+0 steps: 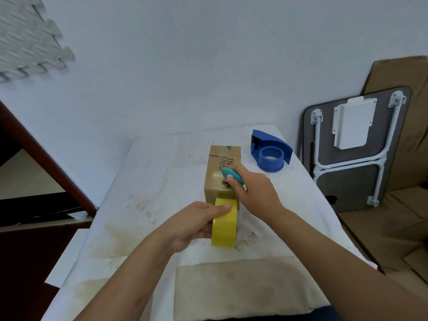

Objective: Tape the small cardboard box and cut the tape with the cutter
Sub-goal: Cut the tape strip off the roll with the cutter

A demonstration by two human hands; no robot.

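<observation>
A small brown cardboard box [222, 165] lies lengthwise in the middle of the white-covered table [162, 181]. My left hand [192, 224] grips a yellow tape roll [224, 222] upright against the box's near end, where a strip of tape runs up onto the box. My right hand [254, 193] holds a teal cutter [231, 176] over the near right part of the box top, with my thumb pressed on the box beside it. The cutter's blade is hidden.
A blue tape dispenser [269, 154] sits at the back right of the table. A beige cloth [243, 286] covers the near edge. A folded table [352, 147] and flattened cardboard [405, 216] lean at the right. Dark wood furniture [34, 205] stands left.
</observation>
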